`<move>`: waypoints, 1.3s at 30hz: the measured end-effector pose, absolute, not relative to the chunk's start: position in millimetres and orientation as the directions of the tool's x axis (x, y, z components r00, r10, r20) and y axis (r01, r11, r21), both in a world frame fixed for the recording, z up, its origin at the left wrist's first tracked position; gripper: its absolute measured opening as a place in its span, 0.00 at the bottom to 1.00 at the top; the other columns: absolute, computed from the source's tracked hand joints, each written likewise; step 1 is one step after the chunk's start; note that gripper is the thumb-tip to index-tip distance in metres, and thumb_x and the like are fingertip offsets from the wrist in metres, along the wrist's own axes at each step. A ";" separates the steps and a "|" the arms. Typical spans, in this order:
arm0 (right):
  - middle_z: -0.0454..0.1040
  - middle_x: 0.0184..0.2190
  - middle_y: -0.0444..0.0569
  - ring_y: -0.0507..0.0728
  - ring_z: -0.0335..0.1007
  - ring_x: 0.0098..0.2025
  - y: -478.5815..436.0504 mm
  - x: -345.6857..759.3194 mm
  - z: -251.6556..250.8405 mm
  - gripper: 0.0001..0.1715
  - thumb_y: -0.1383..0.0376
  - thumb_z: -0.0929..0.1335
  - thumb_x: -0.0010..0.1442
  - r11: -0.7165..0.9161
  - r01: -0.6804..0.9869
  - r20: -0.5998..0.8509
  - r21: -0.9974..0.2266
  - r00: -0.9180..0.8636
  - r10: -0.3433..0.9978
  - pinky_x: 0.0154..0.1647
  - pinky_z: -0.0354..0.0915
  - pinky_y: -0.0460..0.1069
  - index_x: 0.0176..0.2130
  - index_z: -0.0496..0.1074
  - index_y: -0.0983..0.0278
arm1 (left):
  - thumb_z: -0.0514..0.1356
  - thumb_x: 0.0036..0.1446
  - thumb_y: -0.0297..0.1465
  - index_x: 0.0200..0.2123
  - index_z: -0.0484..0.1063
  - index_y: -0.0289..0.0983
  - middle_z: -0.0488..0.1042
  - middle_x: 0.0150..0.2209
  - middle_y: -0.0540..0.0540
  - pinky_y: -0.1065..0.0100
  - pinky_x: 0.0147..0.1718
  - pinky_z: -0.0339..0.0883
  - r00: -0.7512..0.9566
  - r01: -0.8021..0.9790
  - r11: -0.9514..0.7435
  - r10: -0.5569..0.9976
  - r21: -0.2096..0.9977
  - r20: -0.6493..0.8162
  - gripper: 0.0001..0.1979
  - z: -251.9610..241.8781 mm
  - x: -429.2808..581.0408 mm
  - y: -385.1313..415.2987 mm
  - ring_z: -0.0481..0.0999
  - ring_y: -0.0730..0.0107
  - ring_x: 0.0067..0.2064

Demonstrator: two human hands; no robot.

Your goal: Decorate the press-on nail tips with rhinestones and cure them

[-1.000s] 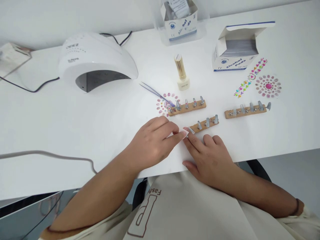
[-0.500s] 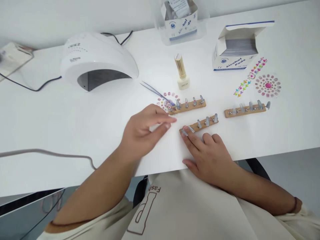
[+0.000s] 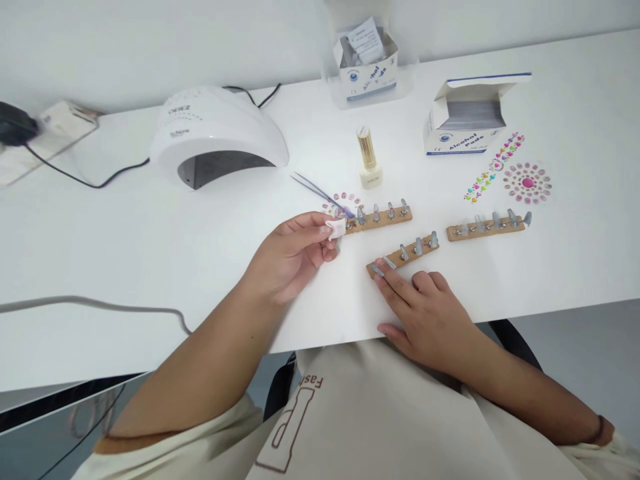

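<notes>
Between thumb and fingers my left hand (image 3: 297, 250) pinches a small folded white alcohol pad (image 3: 337, 229). The pad is by the left end of the upper wooden display strip (image 3: 383, 218), which carries several grey-blue false nails with pink details. My right hand (image 3: 425, 307) has its index and middle fingers stretched out, their tips on two false nails (image 3: 384, 265) lying low at the left end of the nearer wooden strip (image 3: 424, 250). Three more nails stand upright along it. Farther right is a third wooden strip (image 3: 463, 233) of plain grey-blue nails.
Tweezers (image 3: 320, 191) lie across a round gem sticker sheet (image 3: 345, 200). Behind stand a polish bottle (image 3: 371, 176), a white nail lamp (image 3: 215, 127) and an open alcohol pad box (image 3: 463, 137). Another box (image 3: 373, 81) sits in a clear bin. Gem stickers (image 3: 527, 183) lie at right.
My left hand has turned, and the white pad now shows in its fingers. My right hand keeps its fingers on the nearer strip. The camera view has shifted slightly.
</notes>
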State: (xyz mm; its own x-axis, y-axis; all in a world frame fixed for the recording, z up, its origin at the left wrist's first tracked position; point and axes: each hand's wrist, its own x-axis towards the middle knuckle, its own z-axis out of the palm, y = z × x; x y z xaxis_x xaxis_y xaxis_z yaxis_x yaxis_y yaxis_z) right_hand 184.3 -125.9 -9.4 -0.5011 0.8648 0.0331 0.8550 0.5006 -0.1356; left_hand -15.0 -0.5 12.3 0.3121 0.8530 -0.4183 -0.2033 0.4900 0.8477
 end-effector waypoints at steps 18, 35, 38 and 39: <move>0.63 0.59 0.63 0.67 0.57 0.50 -140.9 221.0 -11.8 0.26 0.57 0.64 0.62 0.328 0.930 0.116 -0.166 -0.312 0.943 0.48 0.60 0.63 0.57 0.66 0.64 | 0.67 0.42 0.28 0.24 0.75 0.36 0.67 0.18 0.53 0.75 0.20 0.61 0.231 -0.059 0.374 0.907 0.926 -0.352 0.04 18.4 -17.1 -1.6 0.66 0.80 0.20; 0.71 0.39 0.54 0.67 0.62 0.48 -115.3 323.1 3.5 0.16 0.54 0.70 0.53 -0.280 0.917 0.249 -0.284 0.353 0.902 0.47 0.62 0.61 0.37 0.66 0.60 | 0.66 0.49 0.26 0.30 0.79 0.41 0.74 0.29 0.52 0.72 0.24 0.60 0.292 -0.070 0.131 0.951 0.989 -0.105 0.05 10.2 -31.8 -1.0 0.65 0.80 0.26; 0.72 0.37 0.52 0.68 0.63 0.48 -105.4 335.7 -1.9 0.21 0.51 0.70 0.51 -0.395 0.860 0.074 -0.323 0.439 0.895 0.50 0.58 0.64 0.40 0.69 0.61 | 0.67 0.47 0.28 0.30 0.80 0.41 0.74 0.31 0.50 0.72 0.26 0.60 0.287 -0.059 0.152 0.949 0.987 -0.129 0.04 11.1 -28.3 -4.3 0.66 0.78 0.28; 0.72 0.35 0.51 0.66 0.64 0.46 -102.3 336.0 -3.9 0.22 0.50 0.69 0.51 -0.408 0.846 0.042 -0.343 0.447 0.893 0.50 0.58 0.64 0.40 0.70 0.61 | 0.67 0.47 0.29 0.30 0.80 0.41 0.73 0.30 0.50 0.72 0.26 0.59 0.291 -0.058 0.157 0.947 0.986 -0.134 0.04 10.9 -27.9 -4.8 0.66 0.78 0.28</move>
State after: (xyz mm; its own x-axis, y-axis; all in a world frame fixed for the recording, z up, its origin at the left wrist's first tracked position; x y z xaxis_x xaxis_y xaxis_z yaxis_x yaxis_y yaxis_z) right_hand 336.0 -102.3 -3.9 0.4474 0.8933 0.0421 0.8462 -0.4076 -0.3432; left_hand -27.9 -4.8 10.9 0.2909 0.9473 -0.1342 -0.0579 0.1575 0.9858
